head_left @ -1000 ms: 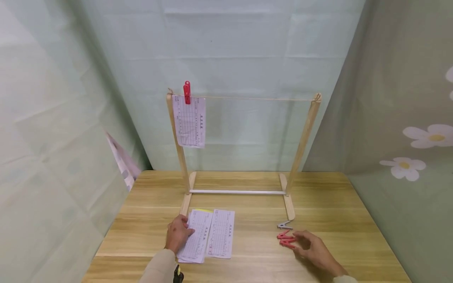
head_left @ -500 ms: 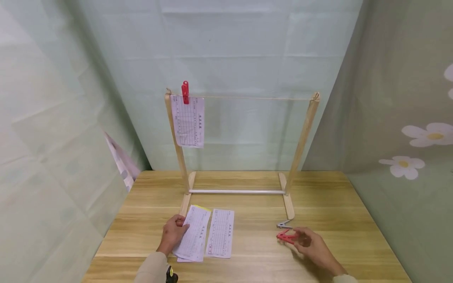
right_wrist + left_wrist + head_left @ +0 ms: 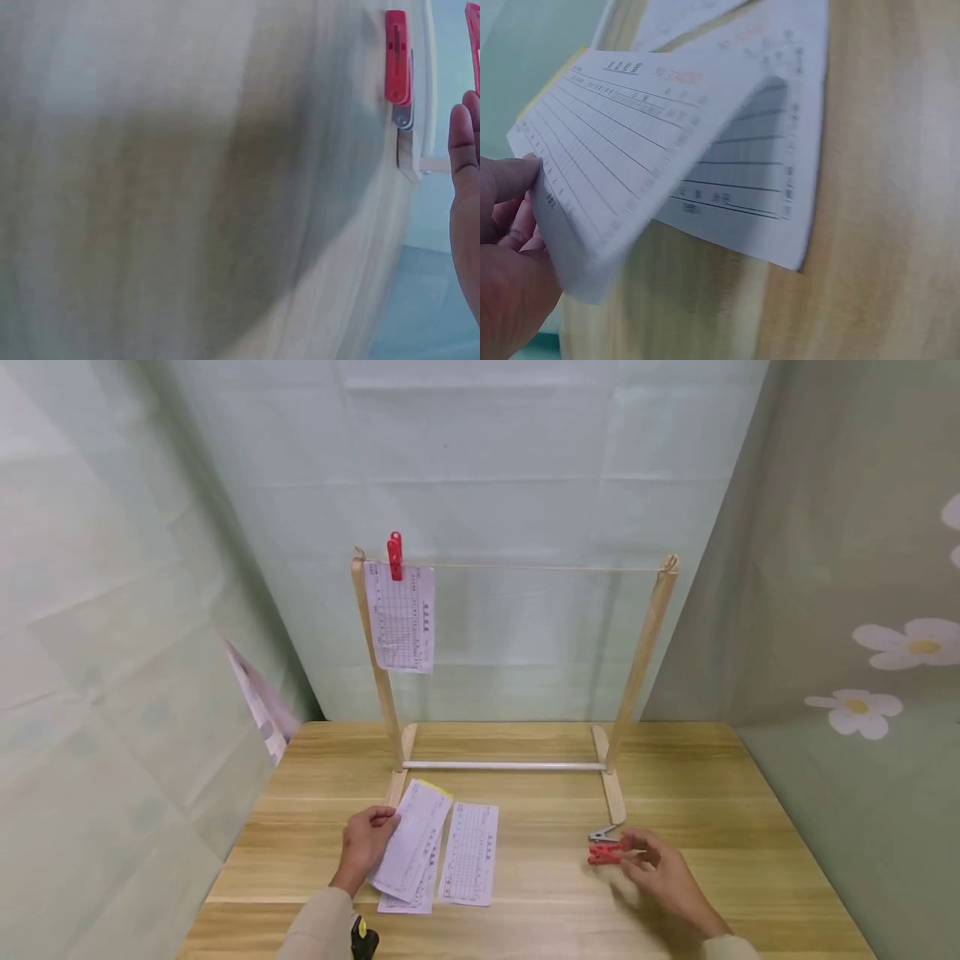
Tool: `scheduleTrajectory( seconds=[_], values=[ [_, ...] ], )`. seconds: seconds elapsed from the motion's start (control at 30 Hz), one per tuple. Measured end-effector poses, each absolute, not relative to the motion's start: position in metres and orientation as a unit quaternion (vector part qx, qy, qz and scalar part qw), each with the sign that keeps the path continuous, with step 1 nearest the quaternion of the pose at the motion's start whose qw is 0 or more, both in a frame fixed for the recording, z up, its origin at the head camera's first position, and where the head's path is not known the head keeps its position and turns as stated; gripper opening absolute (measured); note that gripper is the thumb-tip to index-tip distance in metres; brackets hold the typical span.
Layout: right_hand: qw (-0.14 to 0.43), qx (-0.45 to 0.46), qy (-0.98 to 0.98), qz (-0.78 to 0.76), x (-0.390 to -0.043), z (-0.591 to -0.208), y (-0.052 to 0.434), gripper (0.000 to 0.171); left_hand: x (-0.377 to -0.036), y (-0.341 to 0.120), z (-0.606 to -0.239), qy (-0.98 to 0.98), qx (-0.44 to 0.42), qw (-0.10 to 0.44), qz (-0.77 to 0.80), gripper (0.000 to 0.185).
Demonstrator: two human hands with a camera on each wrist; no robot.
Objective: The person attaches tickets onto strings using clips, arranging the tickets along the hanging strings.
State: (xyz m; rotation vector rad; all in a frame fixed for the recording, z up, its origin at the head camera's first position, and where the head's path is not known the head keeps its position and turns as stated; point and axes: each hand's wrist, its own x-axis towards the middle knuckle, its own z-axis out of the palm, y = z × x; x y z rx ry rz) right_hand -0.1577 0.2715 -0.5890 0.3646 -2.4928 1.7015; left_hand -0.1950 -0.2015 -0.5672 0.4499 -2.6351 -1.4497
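My left hand [image 3: 365, 847] pinches a printed paper slip [image 3: 414, 843] by its left edge, thumb on top. In the left wrist view the slip [image 3: 615, 142] is raised and bent above another slip [image 3: 780, 180] lying on the table; a yellow strip shows along its far edge. A separate slip [image 3: 468, 856] lies just to the right. In my right hand [image 3: 663, 872] a red clothespin [image 3: 475, 37] is held at the fingertips, partly cut off in the right wrist view. A second red clothespin [image 3: 397, 56] lies on the table, beside a grey clothespin [image 3: 602, 835].
Behind the slips stands a wooden frame [image 3: 648, 652] with a string [image 3: 525, 567] tied across its top. One slip [image 3: 401, 627] hangs at the string's left end under a red clothespin [image 3: 395, 557]. Cloth curtains enclose the wooden table [image 3: 547, 902].
The left hand has slid the top slip up off the one beneath and tilted it. The right hand has picked up a red clothespin and moved slightly away from the body.
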Motion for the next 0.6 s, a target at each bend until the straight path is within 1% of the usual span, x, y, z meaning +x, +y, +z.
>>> scheduleTrajectory(
  seconds=[0.13,0.23,0.37,0.5,0.6],
  values=[
    [0.098,0.166,-0.813,0.550,-0.162,-0.583,0.268,0.040,-0.197,-0.201,-0.559,-0.856,0.160,0.048,-0.489,0.021],
    [0.114,0.198,-0.808,0.542,-0.167,-0.577,0.267,0.039,-0.199,-0.200,-0.554,-0.851,0.161,0.053,-0.497,0.022],
    [0.121,0.213,-0.807,0.537,-0.173,-0.567,0.266,0.038,-0.203,-0.196,-0.549,-0.838,0.151,0.078,-0.518,0.022],
    [0.145,0.235,-0.793,0.544,-0.183,-0.558,0.264,0.039,-0.208,-0.192,-0.544,-0.819,0.134,0.110,-0.547,0.021],
    [0.159,0.251,-0.779,0.552,-0.190,-0.552,0.264,0.041,-0.210,-0.189,-0.541,-0.806,0.127,0.122,-0.565,0.021]
  ],
)
